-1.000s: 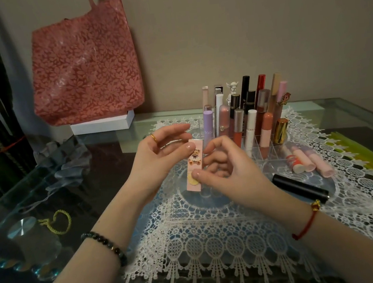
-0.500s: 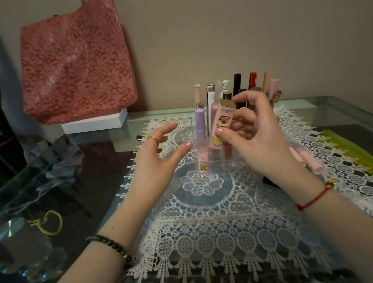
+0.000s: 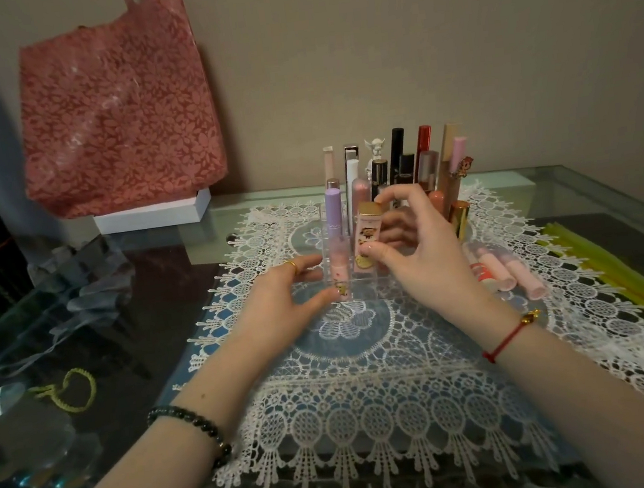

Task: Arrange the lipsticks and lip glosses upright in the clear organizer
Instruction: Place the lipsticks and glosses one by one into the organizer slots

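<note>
Fingers of the right hand pinch one pink lipstick upright in the near organizer row; left hand steadies it. Three glosses lie right.

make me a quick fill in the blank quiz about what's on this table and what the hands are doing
1. The right hand lowers a pink lipstick with a ____ cap into the clear organizer.
2. The left hand steadies the organizer's ____ side.
3. The organizer stands on a white ____ cloth.
4. The remaining loose tubes lie ____ of the organizer.

Answers: gold; left; lace; right
</note>
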`<act>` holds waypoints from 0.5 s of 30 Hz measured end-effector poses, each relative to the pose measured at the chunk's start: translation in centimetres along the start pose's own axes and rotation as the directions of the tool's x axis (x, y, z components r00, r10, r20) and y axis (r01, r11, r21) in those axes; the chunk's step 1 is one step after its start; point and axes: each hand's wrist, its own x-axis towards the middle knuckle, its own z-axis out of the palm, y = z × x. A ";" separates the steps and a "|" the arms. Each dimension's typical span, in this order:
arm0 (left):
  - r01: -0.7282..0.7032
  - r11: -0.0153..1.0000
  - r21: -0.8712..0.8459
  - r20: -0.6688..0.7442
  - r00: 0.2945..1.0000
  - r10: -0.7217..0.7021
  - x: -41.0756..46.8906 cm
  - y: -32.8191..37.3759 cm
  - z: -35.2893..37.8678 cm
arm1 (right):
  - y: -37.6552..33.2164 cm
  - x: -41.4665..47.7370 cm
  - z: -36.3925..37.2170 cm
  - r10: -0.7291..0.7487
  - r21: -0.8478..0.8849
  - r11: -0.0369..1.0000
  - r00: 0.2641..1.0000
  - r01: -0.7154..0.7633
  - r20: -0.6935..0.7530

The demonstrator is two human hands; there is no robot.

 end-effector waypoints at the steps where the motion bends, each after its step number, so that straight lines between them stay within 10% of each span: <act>1: 0.007 1.000 -0.014 -0.002 1.000 -0.007 0.0 -0.1 0.1 | 0.1 0.0 0.0 0.000 0.003 1.000 1.000 0.000 0.005; 15: 0.041 0.997 -0.066 -0.034 0.998 -0.044 0.1 -0.5 0.3 | 0.8 -0.2 0.2 0.036 -0.041 0.999 0.996 -0.032 0.079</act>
